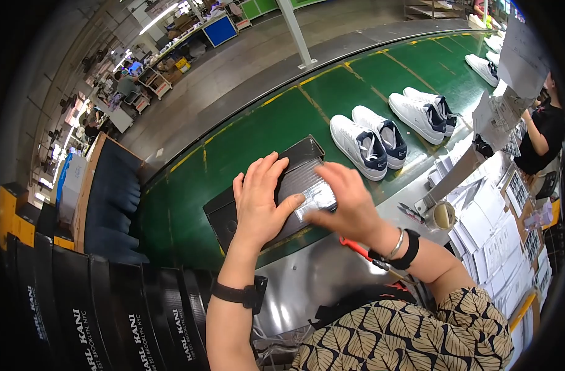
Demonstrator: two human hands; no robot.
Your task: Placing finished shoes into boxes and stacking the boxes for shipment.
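A black shoebox lies at a slant on the green conveyor belt in front of me. My left hand rests on its top, open, with the fingers stretched out and the thumb pointing toward a white printed label. The label is at the right part of the box, wrinkled or shiny in places. Over its right edge is my right hand, thumb and fingers apart and somewhat blurred by motion. Whether its fingertips touch the label, I cannot tell. Right of the box stands a pair of white shoes with dark heels.
Further along the belt is another white pair. Several black shoeboxes stand in a row at the lower left. On the right are stacks of paper sheets, a cup and a red-handled tool. A co-worker is at the far right.
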